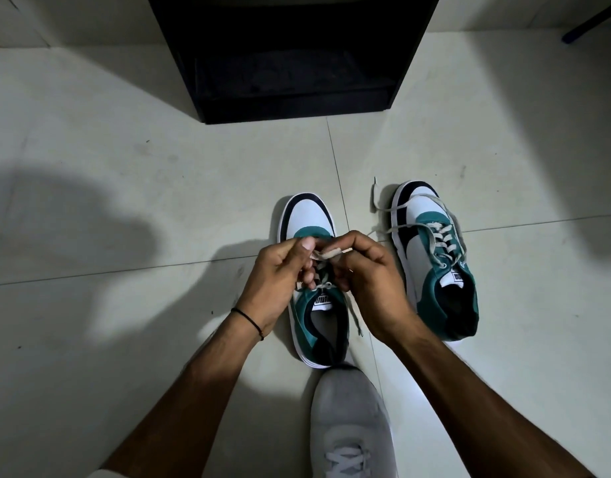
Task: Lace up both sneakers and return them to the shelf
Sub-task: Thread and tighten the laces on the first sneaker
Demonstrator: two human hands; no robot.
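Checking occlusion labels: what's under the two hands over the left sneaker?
Under the left hand and right hand, fingers pinch a grey-white lace above the teal, white and black left sneaker. Its eyelet rows are mostly covered; lacing progress can't be judged.

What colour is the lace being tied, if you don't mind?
Off-white to light grey lace, seen in the head view.

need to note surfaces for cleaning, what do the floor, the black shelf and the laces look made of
Floor: glazed ceramic-looking tile, pale, soft sheen, thin grout lines.
Black shelf: probably laminated board, matte, flat square edges; too dark to be sure.
Laces: flat woven fabric, off-white, dull.
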